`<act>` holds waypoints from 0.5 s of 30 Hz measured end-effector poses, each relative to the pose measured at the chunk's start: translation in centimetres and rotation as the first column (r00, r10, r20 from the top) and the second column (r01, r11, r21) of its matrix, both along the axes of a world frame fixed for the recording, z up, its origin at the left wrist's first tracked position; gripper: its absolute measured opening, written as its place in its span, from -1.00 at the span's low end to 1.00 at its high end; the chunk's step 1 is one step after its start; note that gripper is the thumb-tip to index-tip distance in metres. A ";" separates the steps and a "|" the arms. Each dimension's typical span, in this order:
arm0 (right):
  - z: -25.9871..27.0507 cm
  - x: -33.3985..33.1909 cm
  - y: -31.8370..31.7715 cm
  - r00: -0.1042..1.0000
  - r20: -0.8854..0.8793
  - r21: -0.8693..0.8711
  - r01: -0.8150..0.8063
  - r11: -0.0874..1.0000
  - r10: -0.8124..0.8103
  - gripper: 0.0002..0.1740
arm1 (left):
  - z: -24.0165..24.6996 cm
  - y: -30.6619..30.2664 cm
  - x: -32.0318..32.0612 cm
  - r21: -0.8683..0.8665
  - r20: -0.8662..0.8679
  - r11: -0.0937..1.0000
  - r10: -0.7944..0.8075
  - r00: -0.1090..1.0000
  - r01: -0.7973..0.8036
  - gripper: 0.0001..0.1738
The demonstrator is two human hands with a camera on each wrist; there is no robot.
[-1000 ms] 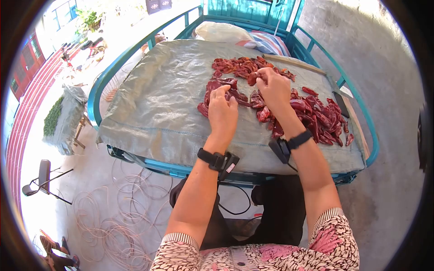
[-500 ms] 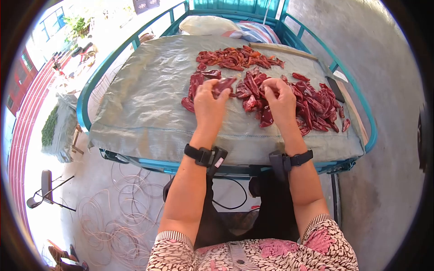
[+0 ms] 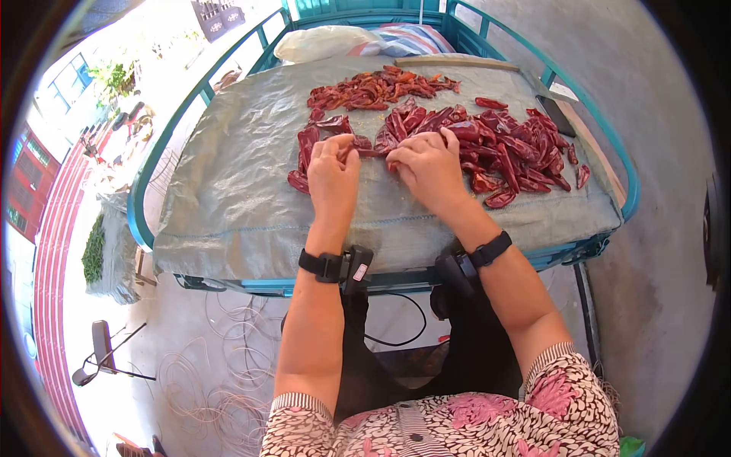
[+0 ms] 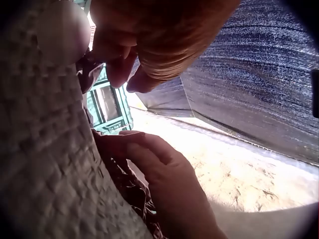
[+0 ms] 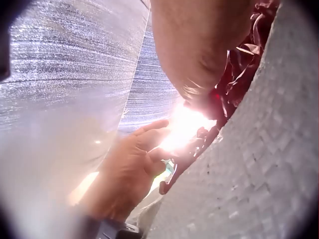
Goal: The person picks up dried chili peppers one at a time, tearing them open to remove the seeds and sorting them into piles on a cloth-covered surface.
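Note:
My left hand (image 3: 332, 174) hovers over the left group of dried red chili peppers (image 3: 308, 145), fingers loosely bent. A dark red pepper (image 3: 365, 146) lies just beyond its thumb and fingertips; in the left wrist view the fingertips (image 4: 119, 74) show nothing between them. With bent fingers, my right hand (image 3: 432, 169) pinches a dried red chili pepper (image 4: 117, 144) at the front left edge of the large right heap (image 3: 518, 148). Most of that pepper is hidden by the fingers. In the right wrist view, glare washes out the area between the two hands.
A grey woven sheet (image 3: 228, 175) covers the bed of a teal-railed cart (image 3: 141, 202). Behind the hands lies a smaller row of orange-red chilies (image 3: 373, 87). A dark phone-like slab (image 3: 556, 116) sits at right, sacks (image 3: 327, 44) at the back. Coiled wire (image 3: 221, 388) lies on the floor.
The left hand held up a pepper half a second ago; now it is lower, with a pepper beside its fingertips. The right hand came back from the far row, then moved left along the heap's edge.

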State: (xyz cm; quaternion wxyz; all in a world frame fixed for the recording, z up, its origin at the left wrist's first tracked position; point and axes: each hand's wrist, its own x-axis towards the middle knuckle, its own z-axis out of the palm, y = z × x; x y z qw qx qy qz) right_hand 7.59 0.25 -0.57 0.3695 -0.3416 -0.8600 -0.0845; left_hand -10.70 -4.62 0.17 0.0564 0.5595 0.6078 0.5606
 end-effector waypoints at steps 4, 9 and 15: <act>1.5 0.0 0.3 0.942 -0.335 -0.058 -0.034 0.998 0.012 -0.83 | 0.1 -0.1 0.4 0.052 -0.005 0.989 -0.140 0.990 0.140 -0.70; 1.6 -1.3 -0.6 0.724 -0.686 -0.291 -0.366 0.884 0.075 -0.83 | 1.7 -1.3 1.6 -0.079 -0.036 0.959 -0.274 0.961 0.270 -0.66; 2.1 -1.0 -1.2 0.828 -0.560 -0.408 -0.280 0.869 0.004 -0.75 | -0.8 0.3 0.6 -0.075 -0.013 0.993 -0.096 0.995 0.095 -0.54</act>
